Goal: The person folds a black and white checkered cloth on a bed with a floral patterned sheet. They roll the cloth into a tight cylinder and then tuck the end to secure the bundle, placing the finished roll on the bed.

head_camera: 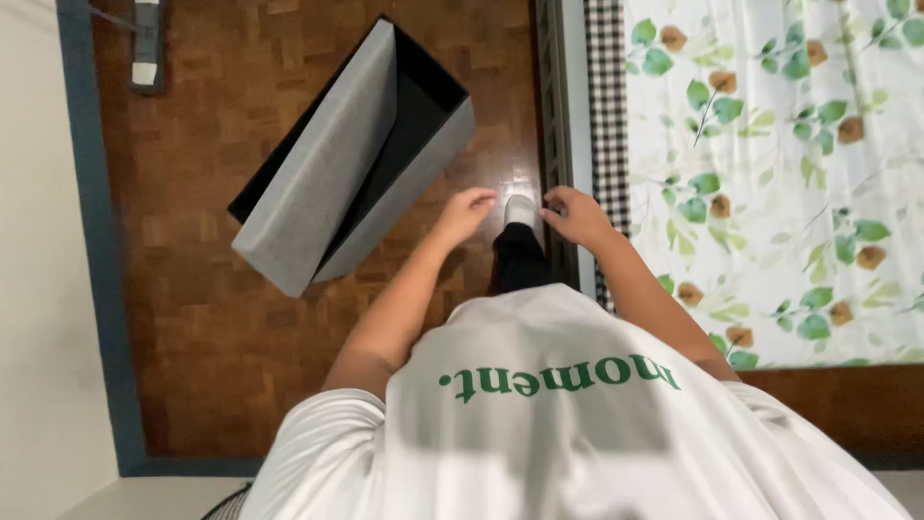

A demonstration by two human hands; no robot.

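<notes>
I look straight down over my white shirt at a brown parquet floor (221, 318). My left hand (467, 212) hangs just right of a grey fabric storage box (327, 164) with a black inside, which lies tilted and open. My right hand (576, 214) is beside the dark bed frame (553, 116), fingers loosely curled. Neither hand holds anything. Between them shows my foot in a white sock (521, 208) below a black trouser leg.
A bed with a white leaf-print sheet (780, 173) and a black-and-white checked edge (606, 87) fills the right side. A cream wall with blue skirting (96, 241) runs along the left. A grey object (146, 43) lies on the floor at top left.
</notes>
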